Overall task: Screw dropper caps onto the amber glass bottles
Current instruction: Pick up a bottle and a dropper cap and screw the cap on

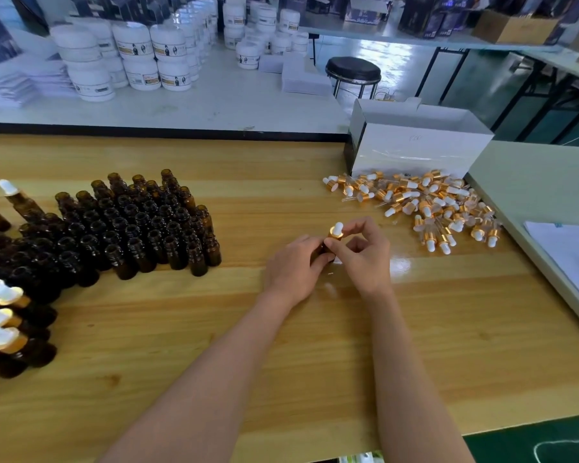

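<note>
Gripping small amber glass bottle [319,251] in left hand [293,267] for steadiness, mid-surface [214,329] — pinching its gold-collared white-bulbed dropper cap [336,230] in right hand [365,259], likely twisting.

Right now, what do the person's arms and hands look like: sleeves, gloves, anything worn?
The left forearm and right forearm are bare down to the frame's bottom edge, no sleeve in view. The left hand and right hand wear no gloves; no watch, bracelet or ring shows.
</note>
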